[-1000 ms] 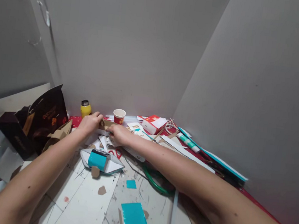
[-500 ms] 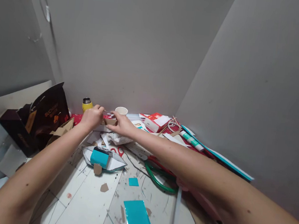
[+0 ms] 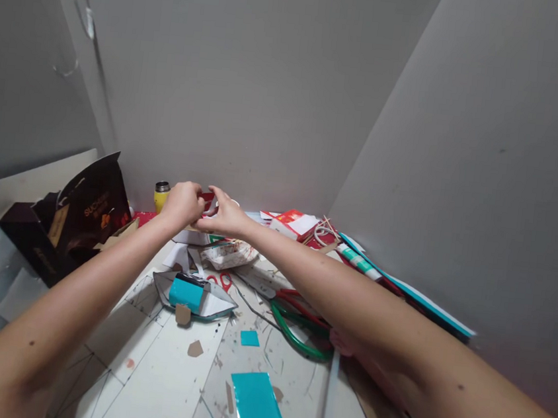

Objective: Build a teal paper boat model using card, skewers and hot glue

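Observation:
Both my hands reach to the far side of the table. My left hand [image 3: 184, 203] is closed, its fingertips at a red item [image 3: 207, 201] that shows between the hands. Beside it, my right hand [image 3: 226, 215] has thumb and index finger curved apart around the same item; how it touches it is partly hidden. A yellow bottle [image 3: 160, 198] stands just left of my left hand. The rim of a white cup shows behind my right hand. Nearer lies a paper boat shape [image 3: 215, 302] with a teal piece [image 3: 186, 294] on it.
A dark box [image 3: 83, 218] stands at the left. Red-handled scissors [image 3: 225, 280], a crumpled white wrapper [image 3: 229, 254], a green hose-like loop [image 3: 299, 345] and a red-and-white box [image 3: 291, 223] lie about. Teal sheet pieces [image 3: 256, 403] lie in front. Grey walls enclose the table.
Both hands have risen slightly. The brown cardboard seen between them earlier no longer shows, and a red item shows there now. My right hand now hides more of the cup.

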`<state>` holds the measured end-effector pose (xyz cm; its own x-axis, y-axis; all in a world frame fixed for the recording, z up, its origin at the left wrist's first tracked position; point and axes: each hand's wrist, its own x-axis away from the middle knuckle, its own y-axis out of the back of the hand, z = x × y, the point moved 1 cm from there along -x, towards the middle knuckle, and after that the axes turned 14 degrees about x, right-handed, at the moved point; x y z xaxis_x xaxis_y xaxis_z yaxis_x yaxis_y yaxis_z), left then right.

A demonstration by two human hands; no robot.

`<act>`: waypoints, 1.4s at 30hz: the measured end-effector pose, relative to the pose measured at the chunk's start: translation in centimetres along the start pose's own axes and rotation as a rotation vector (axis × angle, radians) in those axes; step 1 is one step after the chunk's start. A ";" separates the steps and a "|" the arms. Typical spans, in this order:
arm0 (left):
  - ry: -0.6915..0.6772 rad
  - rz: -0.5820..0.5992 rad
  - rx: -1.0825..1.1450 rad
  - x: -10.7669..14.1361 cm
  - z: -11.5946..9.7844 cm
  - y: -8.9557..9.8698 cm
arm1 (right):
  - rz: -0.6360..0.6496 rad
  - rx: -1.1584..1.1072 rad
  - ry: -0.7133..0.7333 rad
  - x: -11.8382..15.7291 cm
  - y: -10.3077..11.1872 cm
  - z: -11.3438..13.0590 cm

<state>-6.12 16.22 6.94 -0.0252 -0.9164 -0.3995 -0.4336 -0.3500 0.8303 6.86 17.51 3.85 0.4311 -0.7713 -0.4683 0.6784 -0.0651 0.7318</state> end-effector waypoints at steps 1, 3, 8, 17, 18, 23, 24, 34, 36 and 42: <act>0.002 -0.003 0.020 0.0 -0.3 0.0 | -0.009 -0.017 0.002 0.0 0.0 0.1; -0.007 -0.007 0.067 0.0 -1.0 0.2 | -0.032 -0.053 0.005 -0.2 0.0 0.3; -0.092 0.021 0.232 0.2 -1.4 1.3 | -0.080 -0.173 -0.067 -0.5 0.7 -0.9; -0.003 0.262 0.129 2.5 7.0 -1.6 | -0.072 -0.460 -0.205 0.7 2.6 -4.4; 0.005 0.293 0.108 2.7 7.6 -2.1 | -0.072 -0.476 -0.211 0.6 2.5 -4.5; -0.010 0.334 0.037 4.4 8.5 -3.2 | -0.072 -0.543 -0.197 0.1 1.0 -4.7; -0.018 0.328 0.027 4.8 8.5 -3.1 | -0.074 -0.547 -0.190 0.1 0.7 -4.6; -0.020 0.202 0.036 9.1 10.3 -3.8 | 0.043 -0.368 -0.096 0.2 -4.9 -3.3; -0.014 0.165 0.059 9.4 10.7 -4.1 | 0.093 -0.284 -0.082 0.3 -5.9 -3.5; -0.031 0.087 0.151 9.7 11.4 -4.6 | 0.281 0.002 -0.053 0.7 -6.7 -4.6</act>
<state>-14.67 11.12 -5.20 -0.0955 -0.9347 -0.3422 -0.5589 -0.2341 0.7955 5.34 20.31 -3.59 0.5702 -0.7914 -0.2205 0.5359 0.1548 0.8300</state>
